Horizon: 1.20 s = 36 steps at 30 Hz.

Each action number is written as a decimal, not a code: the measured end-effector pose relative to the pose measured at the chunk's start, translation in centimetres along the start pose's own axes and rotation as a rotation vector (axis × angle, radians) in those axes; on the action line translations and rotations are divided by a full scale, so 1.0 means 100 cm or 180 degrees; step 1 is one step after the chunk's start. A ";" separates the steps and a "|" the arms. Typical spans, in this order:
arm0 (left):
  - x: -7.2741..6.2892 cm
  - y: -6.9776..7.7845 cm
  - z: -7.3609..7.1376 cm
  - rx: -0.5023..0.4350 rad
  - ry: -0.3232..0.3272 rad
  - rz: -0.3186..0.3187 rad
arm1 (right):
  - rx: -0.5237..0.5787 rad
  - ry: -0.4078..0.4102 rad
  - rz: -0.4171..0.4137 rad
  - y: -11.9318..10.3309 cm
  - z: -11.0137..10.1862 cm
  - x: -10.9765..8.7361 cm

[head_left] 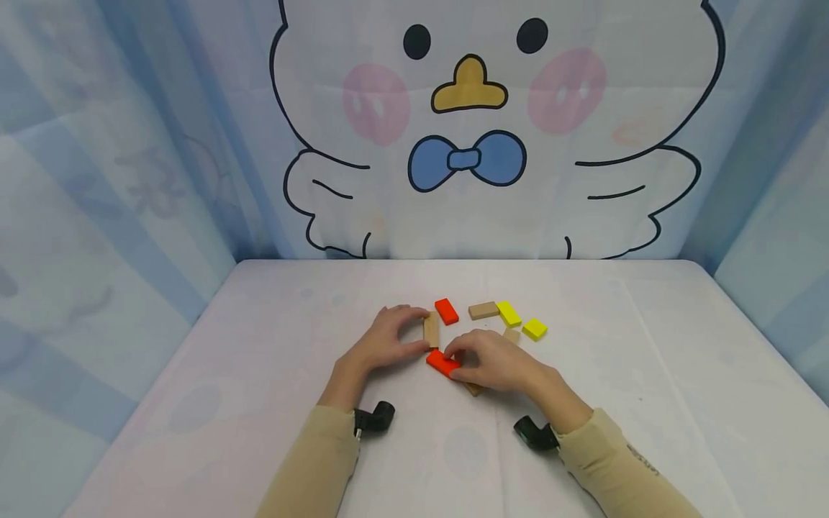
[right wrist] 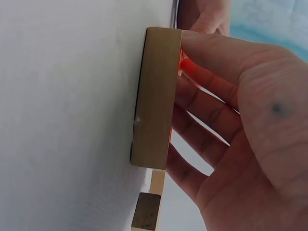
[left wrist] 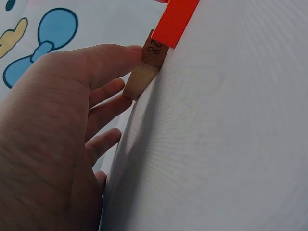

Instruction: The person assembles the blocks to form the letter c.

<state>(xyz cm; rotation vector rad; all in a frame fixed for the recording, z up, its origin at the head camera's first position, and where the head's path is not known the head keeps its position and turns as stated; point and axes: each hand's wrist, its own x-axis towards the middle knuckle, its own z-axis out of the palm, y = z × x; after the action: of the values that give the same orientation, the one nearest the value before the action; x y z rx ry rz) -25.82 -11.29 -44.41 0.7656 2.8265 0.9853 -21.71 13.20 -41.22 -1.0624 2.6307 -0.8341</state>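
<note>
My left hand (head_left: 387, 338) holds a plain wooden block (head_left: 431, 329) by its ends, thumb at the near end and fingertips at the far end. In the left wrist view, the end by the thumb carries a number (left wrist: 154, 49). My right hand (head_left: 492, 360) pinches a red block (head_left: 440, 362) between thumb and forefinger, close to the wooden block's near end. Another wooden block (right wrist: 156, 98) lies on the table before the right hand, partly hiding the fingers and red block in the right wrist view; its end peeks out under the hand in the head view.
Behind the hands lie a second red block (head_left: 446, 311), a wooden block (head_left: 483, 311) and two yellow blocks, one longer (head_left: 509, 314) and one shorter (head_left: 535, 329). Another wooden piece (head_left: 512, 335) shows just past the right hand. A printed curtain (head_left: 466, 216) hangs behind the white-covered table (head_left: 194, 403).
</note>
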 end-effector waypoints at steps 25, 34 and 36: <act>0.000 0.002 -0.001 0.0093 -0.0153 -0.0161 | -0.0030 0.0006 0.0042 -0.005 0.003 0.003; 0.000 -0.001 0.001 0.0072 -0.0134 -0.0174 | 0.0011 0.0029 0.0126 -0.002 -0.001 0.000; 0.001 -0.001 0.002 0.0057 -0.0124 -0.0172 | -0.0013 0.0056 0.0181 0.000 -0.002 -0.001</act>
<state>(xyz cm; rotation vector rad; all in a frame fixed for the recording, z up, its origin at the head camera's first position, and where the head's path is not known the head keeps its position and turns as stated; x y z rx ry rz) -25.90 -11.25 -44.60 0.6983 2.8104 0.9284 -21.71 13.35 -41.01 -0.9809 2.6647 -0.8304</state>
